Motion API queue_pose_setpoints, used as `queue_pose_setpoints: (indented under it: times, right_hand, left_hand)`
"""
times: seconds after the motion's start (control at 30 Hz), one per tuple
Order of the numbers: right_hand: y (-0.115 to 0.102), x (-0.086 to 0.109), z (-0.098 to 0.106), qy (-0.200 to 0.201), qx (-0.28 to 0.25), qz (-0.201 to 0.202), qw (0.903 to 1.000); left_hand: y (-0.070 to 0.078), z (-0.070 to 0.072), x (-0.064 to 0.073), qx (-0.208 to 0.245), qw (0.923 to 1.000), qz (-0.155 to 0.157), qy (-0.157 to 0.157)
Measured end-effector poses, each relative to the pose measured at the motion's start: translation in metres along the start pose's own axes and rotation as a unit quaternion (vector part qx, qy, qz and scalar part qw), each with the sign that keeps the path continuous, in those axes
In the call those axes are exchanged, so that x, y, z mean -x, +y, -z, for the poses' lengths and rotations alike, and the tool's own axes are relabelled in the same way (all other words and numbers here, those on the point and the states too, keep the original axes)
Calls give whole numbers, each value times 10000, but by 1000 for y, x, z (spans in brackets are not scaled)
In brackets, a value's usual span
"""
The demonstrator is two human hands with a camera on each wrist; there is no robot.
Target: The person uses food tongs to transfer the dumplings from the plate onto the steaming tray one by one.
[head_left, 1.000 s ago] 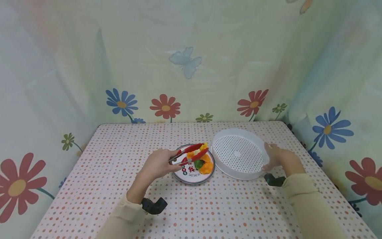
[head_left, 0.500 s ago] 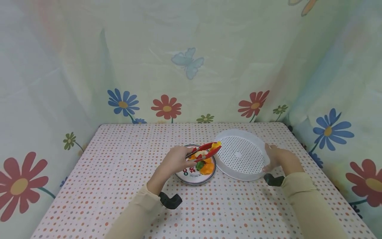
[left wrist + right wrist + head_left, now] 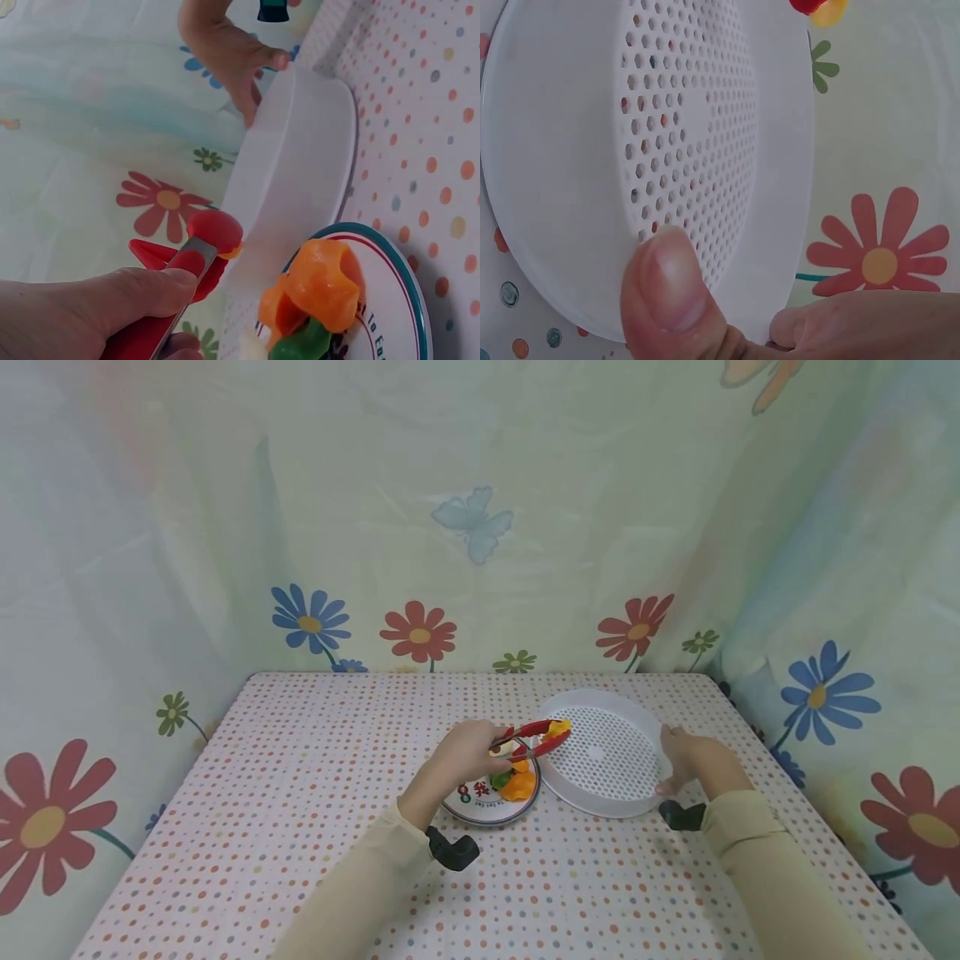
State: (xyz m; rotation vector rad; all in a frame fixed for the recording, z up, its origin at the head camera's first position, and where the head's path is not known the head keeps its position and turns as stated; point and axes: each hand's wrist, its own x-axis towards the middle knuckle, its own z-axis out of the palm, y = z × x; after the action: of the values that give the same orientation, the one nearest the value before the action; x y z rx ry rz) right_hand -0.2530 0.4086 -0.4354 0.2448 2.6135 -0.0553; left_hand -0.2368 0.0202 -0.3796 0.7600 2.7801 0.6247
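My left hand (image 3: 465, 756) grips red-and-metal tongs (image 3: 540, 752), whose tips pinch a yellow piece (image 3: 557, 729). In the head view those tips overlap the left rim of a round white sieve (image 3: 603, 756) with a perforated bottom. At the sieve's right side, my right hand (image 3: 693, 760) holds the rim, thumb (image 3: 671, 289) inside the wall and fingers outside. Just left of the sieve sits a printed plate (image 3: 480, 812), partly hidden by the left hand. It carries orange pieces (image 3: 322, 281), a green one (image 3: 302, 343) and a pale one.
Everything rests on a table with a dotted cloth (image 3: 330, 735). Curtains printed with flowers (image 3: 420, 631) close off the back and both sides. A black wrist mount (image 3: 453, 850) sits at the left cuff, another (image 3: 682, 816) at the right.
My left hand has moved right with the tongs and the yellow piece, from over the plate to the sieve's left rim. My right hand stays at the sieve.
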Motion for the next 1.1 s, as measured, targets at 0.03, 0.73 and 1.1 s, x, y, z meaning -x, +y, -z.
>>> queue_pose_setpoints:
  times: [0.03, 0.73, 1.1]
  right_hand:
    - [1, 0, 0, -16, -57, 0, 10000]
    - [-7, 8, 1, 192, 428, -88, 9989]
    - [-11, 2, -1, 317, 440, -246, 9982]
  left_hand:
    - [2, -1, -3, -9, 10000, 4, -23]
    - [38, -5, -35, -377, 9989, 138, -221]
    - [38, -11, -37, -517, 9983, 145, -230]
